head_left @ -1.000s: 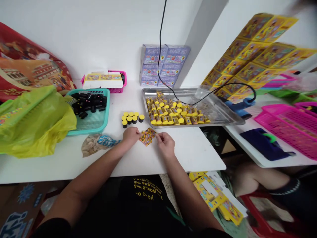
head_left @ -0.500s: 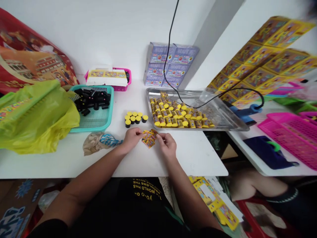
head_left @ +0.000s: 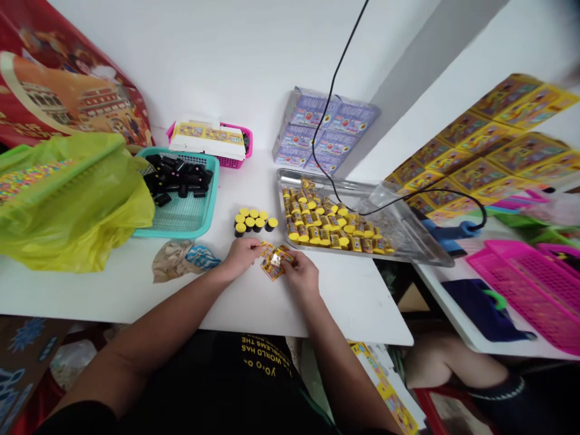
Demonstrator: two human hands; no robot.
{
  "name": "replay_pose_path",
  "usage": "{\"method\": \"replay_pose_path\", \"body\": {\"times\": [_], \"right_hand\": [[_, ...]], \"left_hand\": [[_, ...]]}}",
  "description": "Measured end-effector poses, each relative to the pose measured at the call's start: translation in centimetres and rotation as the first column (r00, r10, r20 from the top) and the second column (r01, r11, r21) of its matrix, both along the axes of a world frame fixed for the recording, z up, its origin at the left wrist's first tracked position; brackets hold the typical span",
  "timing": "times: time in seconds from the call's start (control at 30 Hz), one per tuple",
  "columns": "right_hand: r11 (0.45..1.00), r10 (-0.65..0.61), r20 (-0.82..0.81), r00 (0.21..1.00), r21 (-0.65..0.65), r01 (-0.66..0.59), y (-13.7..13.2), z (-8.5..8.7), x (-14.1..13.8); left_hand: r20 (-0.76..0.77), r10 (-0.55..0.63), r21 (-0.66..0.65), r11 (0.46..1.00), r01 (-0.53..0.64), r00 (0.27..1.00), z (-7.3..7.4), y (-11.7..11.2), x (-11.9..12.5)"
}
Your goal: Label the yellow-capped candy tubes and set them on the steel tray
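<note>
Both my hands rest on the white table [head_left: 136,290] near its front edge. My left hand [head_left: 239,255] and my right hand [head_left: 301,273] pinch a small stack of yellow-orange printed labels [head_left: 273,263] from either side. One label is lifted at the top of the stack between my fingertips. Just behind the hands stands a cluster of small black tubes with yellow caps [head_left: 254,221].
A teal basket [head_left: 190,220] with black tubes sits at the left, beside a yellow-green plastic bag [head_left: 72,199]. A metal tray [head_left: 408,232] holds labelled yellow tubes. Purple boxes [head_left: 324,130], a pink basket [head_left: 212,139], a crumpled wrapper [head_left: 179,260] and pink trays [head_left: 530,284] lie around.
My hands have closed in on the label stack and a label is lifted off it. The camera has tilted, shifting the scene slightly.
</note>
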State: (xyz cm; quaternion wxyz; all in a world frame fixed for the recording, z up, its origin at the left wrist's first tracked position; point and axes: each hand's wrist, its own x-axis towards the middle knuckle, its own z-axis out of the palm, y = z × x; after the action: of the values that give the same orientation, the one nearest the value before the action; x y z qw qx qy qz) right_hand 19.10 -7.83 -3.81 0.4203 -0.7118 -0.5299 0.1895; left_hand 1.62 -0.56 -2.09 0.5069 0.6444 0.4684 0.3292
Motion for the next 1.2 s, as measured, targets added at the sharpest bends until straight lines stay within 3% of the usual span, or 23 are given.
{"method": "replay_pose_path", "body": {"times": [0.1, 0.2, 0.3, 0.43, 0.57, 0.67, 0.83, 0.93, 1.0, 1.07, 1.1, 1.13, 1.2], "right_hand": [[0.999, -0.05, 0.363, 0.93, 0.038, 0.039, -0.6, 0.7, -0.1], [0.984, -0.124, 0.466, 0.876, 0.171, 0.049, -0.7, 2.3, 0.0], [0.965, -0.088, 0.556, 0.827, 0.252, -0.067, 1.2, 4.3, 0.1], [0.956, 0.148, 0.765, 0.626, 0.05, -0.288, 6.4, 6.4, -0.1], [0.921, 0.343, 0.811, 0.473, -0.191, -0.34, 10.5, 6.9, -0.3], [0.906, 0.382, 0.803, 0.457, -0.23, -0.355, 11.3, 6.7, -0.1], [0.904, 0.366, 0.78, 0.508, -0.168, -0.393, 10.8, 6.0, 0.3], [0.907, 0.354, 0.719, 0.598, -0.108, -0.407, 10.5, 5.9, 0.3], [0.925, 0.3, 0.595, 0.746, 0.011, -0.38, 9.9, 6.3, 0.4], [0.933, 0.259, 0.32, 0.911, 0.159, -0.321, 8.8, 6.8, 0.7], [0.93, 0.277, 0.134, 0.951, 0.213, -0.301, 8.2, 7.1, 0.8], [0.922, 0.319, -0.052, 0.946, 0.247, -0.298, 7.5, 7.3, 0.9], [0.901, 0.418, -0.337, 0.844, 0.273, -0.337, 6.3, 7.5, 0.9]], "left_hand": [[-0.031, -0.014, 0.049, 0.999, 0.016, 0.999, -0.3, 0.6, -0.4], [-0.026, -0.011, 0.108, 0.994, 0.014, 1.0, -0.4, 0.9, -0.7], [0.019, 0.0, 0.122, 0.992, -0.002, 1.0, -0.1, 1.0, -0.8], [0.148, -0.004, 0.017, 1.0, 0.001, 0.989, 0.9, 0.8, -0.9], [0.203, -0.018, -0.066, 0.997, 0.032, 0.979, 2.0, 0.5, -1.1], [0.206, -0.04, -0.102, 0.993, 0.062, 0.978, 2.3, 0.5, -1.2], [0.237, -0.087, -0.104, 0.988, 0.114, 0.968, 2.3, 0.7, -1.3], [0.267, -0.101, -0.117, 0.984, 0.137, 0.958, 2.2, 0.9, -1.4], [0.296, -0.106, -0.125, 0.981, 0.149, 0.949, 2.2, 0.9, -1.4], [0.327, -0.111, -0.134, 0.978, 0.163, 0.938, 2.3, 0.9, -1.5], [0.34, -0.113, -0.139, 0.976, 0.169, 0.934, 2.3, 0.9, -1.5], [0.349, -0.113, -0.144, 0.975, 0.172, 0.93, 2.4, 0.9, -1.5], [0.361, -0.107, -0.154, 0.973, 0.173, 0.927, 2.6, 0.7, -1.4]]}}
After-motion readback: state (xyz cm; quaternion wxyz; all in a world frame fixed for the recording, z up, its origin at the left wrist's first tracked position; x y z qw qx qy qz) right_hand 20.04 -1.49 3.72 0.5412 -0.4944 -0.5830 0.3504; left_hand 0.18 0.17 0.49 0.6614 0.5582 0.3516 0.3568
